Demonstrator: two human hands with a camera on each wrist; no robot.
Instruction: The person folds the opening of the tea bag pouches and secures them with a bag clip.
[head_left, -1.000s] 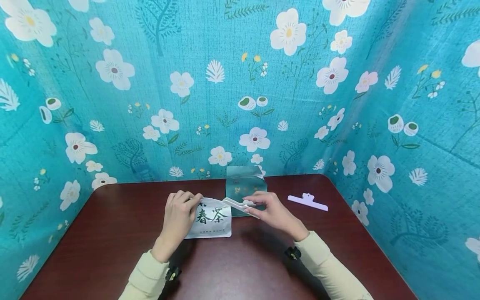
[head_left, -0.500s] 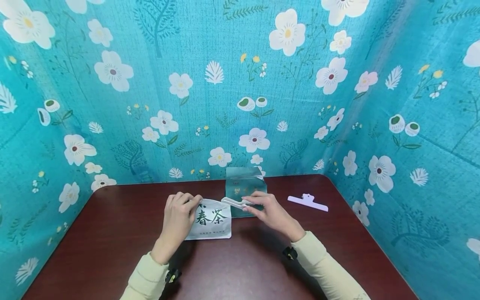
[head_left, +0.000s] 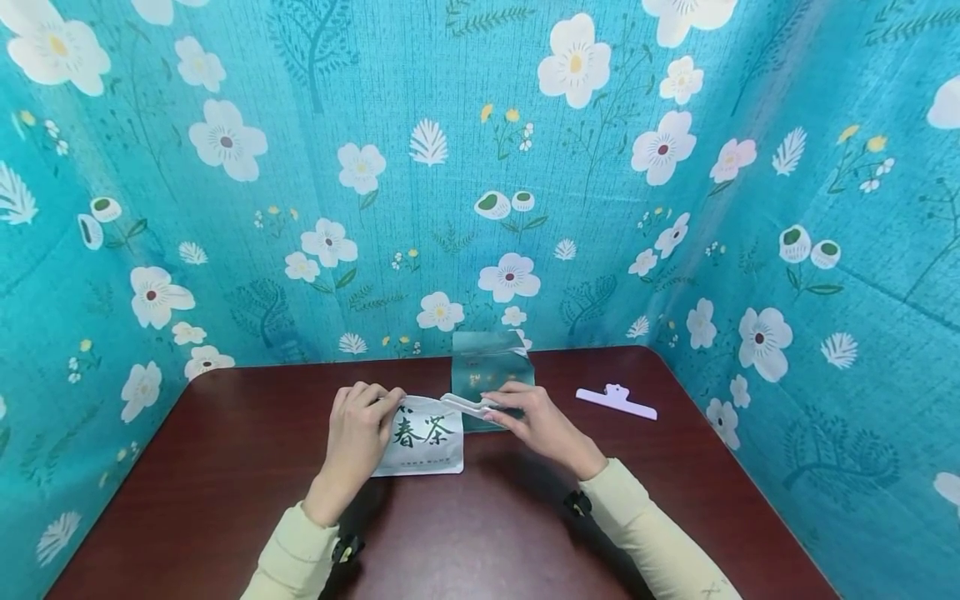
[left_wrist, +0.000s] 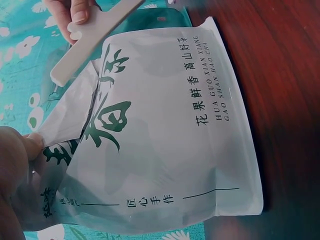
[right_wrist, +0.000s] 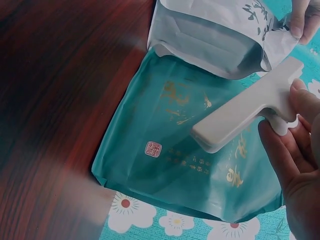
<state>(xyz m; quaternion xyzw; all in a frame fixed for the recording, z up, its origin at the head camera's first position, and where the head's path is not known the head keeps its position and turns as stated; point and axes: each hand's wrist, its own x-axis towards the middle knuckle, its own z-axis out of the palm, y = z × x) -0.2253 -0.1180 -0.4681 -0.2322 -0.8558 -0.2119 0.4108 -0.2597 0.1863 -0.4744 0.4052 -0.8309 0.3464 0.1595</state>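
A white tea pouch (head_left: 423, 437) with green characters lies on the dark wooden table (head_left: 225, 467). My left hand (head_left: 358, 429) pinches the pouch's folded top corner (left_wrist: 55, 132). In my right hand (head_left: 536, 421) I hold a white bag clip (head_left: 468, 406) by its handle, with its bar just over the pouch's top edge. The same clip (right_wrist: 245, 112) shows in the right wrist view above a teal pouch (right_wrist: 195, 155). That teal pouch (head_left: 491, 367) stands behind the white pouch (right_wrist: 215, 35), against the backdrop.
A second clip (head_left: 617, 402), pale purple, lies on the table to the right. Teal floral fabric walls (head_left: 480, 167) close the table in at the back and both sides. The table's front half is bare wood.
My right hand has brought the white clip a little left and lower, closer to the pouch's top edge. The left hand keeps its pinch in place.
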